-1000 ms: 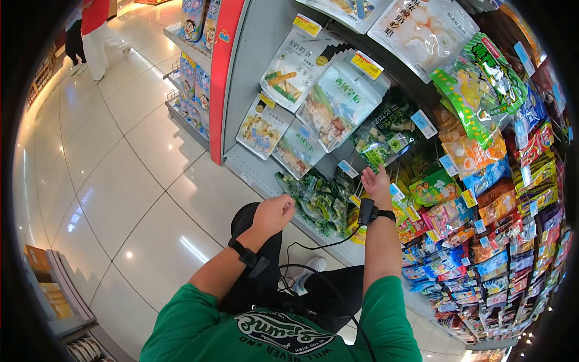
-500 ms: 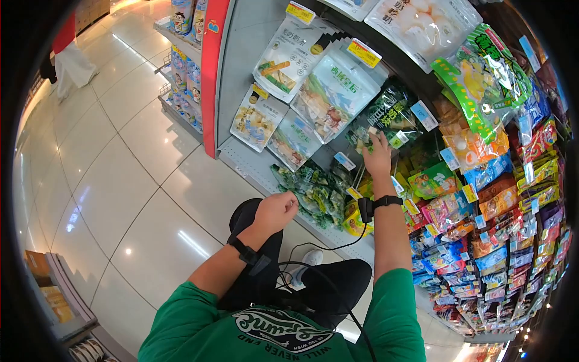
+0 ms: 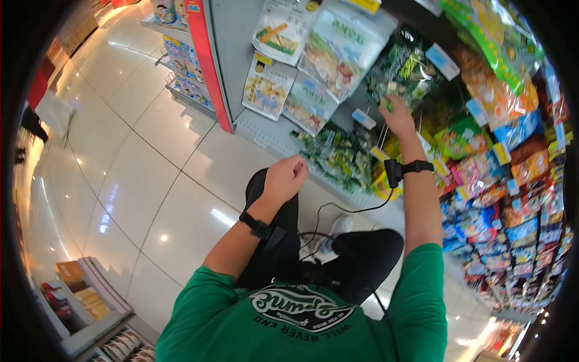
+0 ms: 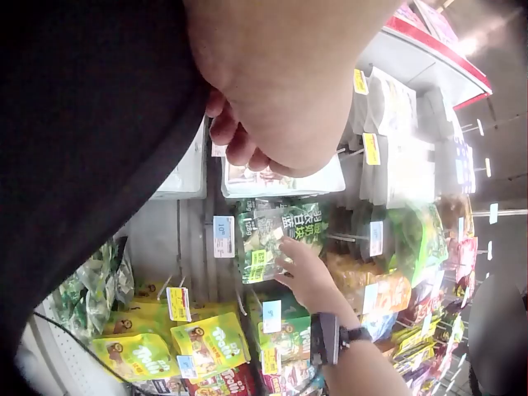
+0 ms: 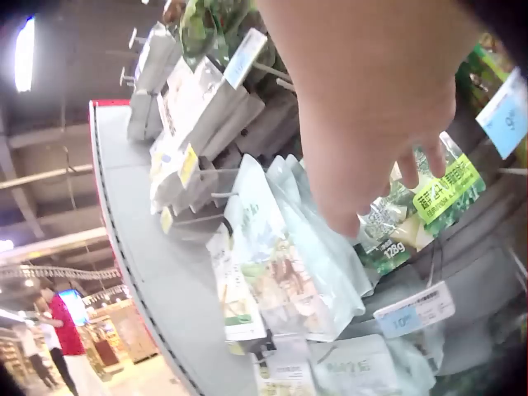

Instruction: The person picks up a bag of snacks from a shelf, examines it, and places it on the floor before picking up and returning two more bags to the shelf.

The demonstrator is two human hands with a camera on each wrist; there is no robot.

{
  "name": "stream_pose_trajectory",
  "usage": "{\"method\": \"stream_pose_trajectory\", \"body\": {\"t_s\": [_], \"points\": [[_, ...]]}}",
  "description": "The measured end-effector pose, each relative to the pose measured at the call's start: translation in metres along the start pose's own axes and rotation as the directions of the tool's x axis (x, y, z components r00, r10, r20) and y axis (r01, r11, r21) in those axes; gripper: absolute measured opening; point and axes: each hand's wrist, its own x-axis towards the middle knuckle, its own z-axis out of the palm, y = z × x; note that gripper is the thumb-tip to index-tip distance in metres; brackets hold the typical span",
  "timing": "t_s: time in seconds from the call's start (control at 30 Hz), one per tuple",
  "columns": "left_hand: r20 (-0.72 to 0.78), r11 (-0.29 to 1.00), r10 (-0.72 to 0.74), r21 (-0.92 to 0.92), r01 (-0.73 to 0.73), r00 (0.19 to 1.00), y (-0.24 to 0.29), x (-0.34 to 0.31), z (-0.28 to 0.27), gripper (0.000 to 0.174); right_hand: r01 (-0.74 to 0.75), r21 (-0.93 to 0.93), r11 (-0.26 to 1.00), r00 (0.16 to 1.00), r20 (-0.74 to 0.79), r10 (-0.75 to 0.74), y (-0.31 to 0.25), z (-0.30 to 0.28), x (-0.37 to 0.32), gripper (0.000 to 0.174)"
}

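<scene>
My right hand (image 3: 400, 119) reaches to a dark green snack bag (image 3: 416, 66) hanging on the shelf rack, its fingers touching the lower part of the bag. Seen from the left wrist, those fingers overlap the bag's edge beside a bright green label (image 4: 258, 262). In the right wrist view the thumb and fingers spread over the bag's printed front (image 5: 452, 191), and the palm hides much of it. Over the left knee, my left hand (image 3: 286, 180) hangs loosely curled with nothing in it.
Pale blue-white pouches (image 3: 344, 51) hang left of the dark bag. More green packets (image 3: 341, 158) lie low on the shelf, and yellow candy bags (image 4: 210, 342) hang below. Colourful snack bags (image 3: 482, 208) fill the right. A black cable (image 3: 356, 208) runs from the right wrist.
My right hand has gone from below the dark green bag up to its lower part. The head view has shifted, while the left hand keeps its loose curl near the knee.
</scene>
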Motion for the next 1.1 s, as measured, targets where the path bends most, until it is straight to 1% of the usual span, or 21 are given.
{"method": "stream_pose_trajectory", "body": {"t_s": [0.07,0.1,0.17,0.2,0.23,0.3,0.43,0.5,0.53,0.57,0.6,0.63,0.67,0.73,0.77,0.8,0.83,0.9,1.0,1.03,1.1], "points": [[0.037,1.000,-0.020,0.005,0.020,0.999,0.000,0.002,-0.002,0.010,0.142,0.353,0.925,0.989,-0.095,-0.115,-0.005,-0.012,-0.029,0.040],[0.036,0.999,-0.032,-0.006,0.032,0.999,0.001,0.000,-0.002,0.010,0.112,0.432,0.895,0.990,-0.125,-0.064,-0.023,-0.031,-0.055,0.032],[0.052,0.999,-0.038,0.008,0.037,0.998,0.002,-0.002,-0.002,0.011,-0.008,0.784,0.620,1.000,0.003,0.010,-0.017,-0.028,-0.096,0.026],[0.022,0.999,-0.034,-0.007,0.034,0.999,0.002,0.000,-0.001,0.011,-0.024,0.845,0.534,1.000,0.024,0.008,-0.012,-0.025,-0.117,0.023],[0.046,1.000,-0.023,0.011,0.023,0.999,0.000,0.002,0.000,0.011,-0.035,0.854,0.520,0.999,0.020,0.035,-0.008,-0.025,-0.138,0.023],[0.079,0.998,-0.033,0.057,0.028,0.996,-0.003,0.002,0.005,0.012,-0.273,0.855,0.440,0.957,0.290,0.028,0.001,-0.024,-0.178,0.024],[0.226,0.957,0.029,0.276,-0.093,0.974,0.004,0.020,0.023,0.014,-0.408,0.795,0.449,0.876,0.480,-0.054,0.038,0.023,-0.227,0.025],[0.338,0.968,-0.013,0.239,-0.072,0.941,-0.004,0.037,0.037,0.015,-0.684,0.671,0.286,0.715,0.694,0.084,0.046,0.036,-0.244,0.025],[0.350,0.965,-0.009,0.249,-0.084,0.937,-0.012,0.046,0.047,0.015,-0.713,0.677,0.181,0.699,0.706,0.116,0.052,0.046,-0.251,0.022],[0.402,0.991,-0.109,0.115,0.068,0.909,-0.024,0.056,0.059,0.019,-0.713,0.681,0.164,0.700,0.704,0.118,0.067,0.065,-0.256,0.022],[0.465,0.973,-0.198,-0.010,0.229,0.863,-0.035,0.064,0.070,0.022,-0.559,0.741,0.372,0.827,0.534,0.179,0.082,0.084,-0.258,0.021],[0.477,0.975,-0.197,0.003,0.223,0.857,-0.048,0.070,0.079,0.022,-0.387,0.725,0.570,0.921,0.337,0.198,0.093,0.096,-0.261,0.020],[0.532,0.958,-0.273,0.069,0.280,0.802,-0.057,0.077,0.088,0.022,-0.396,0.730,0.557,0.918,0.335,0.213,0.083,0.081,-0.256,0.020],[0.589,0.936,-0.344,0.150,0.319,0.731,-0.064,0.097,0.106,0.022,-0.534,0.838,0.114,0.792,0.449,0.413,0.065,0.055,-0.240,0.018],[0.621,0.906,-0.423,0.287,0.310,0.660,-0.063,0.107,0.114,0.027,-0.537,0.838,0.097,0.783,0.453,0.427,0.064,0.061,-0.240,0.018],[0.636,0.862,-0.503,0.420,0.285,0.585,-0.063,0.116,0.123,0.032,-0.469,0.861,0.196,0.850,0.379,0.367,0.064,0.070,-0.239,0.018],[0.645,0.859,-0.506,0.433,0.272,0.573,-0.068,0.124,0.135,0.032,-0.390,0.874,0.290,0.905,0.304,0.298,0.064,0.077,-0.239,0.018],[0.378,0.648,-0.712,0.680,0.344,0.592,-0.099,0.143,0.152,0.039,-0.390,0.871,0.297,0.908,0.311,0.280,0.058,0.084,-0.235,0.017],[0.250,0.488,-0.815,0.783,0.386,0.523,-0.198,0.161,0.184,0.051,-0.424,0.835,0.349,0.899,0.342,0.274,0.050,0.073,-0.235,0.017],[0.255,0.485,-0.813,0.793,0.368,0.523,-0.196,0.161,0.188,0.051,-0.416,0.823,0.386,0.907,0.342,0.247,0.050,0.069,-0.236,0.016],[0.298,0.494,-0.861,0.678,0.544,0.411,-0.178,0.149,0.193,0.058,-0.426,0.805,0.413,0.903,0.352,0.246,0.054,0.060,-0.233,0.016]]}}
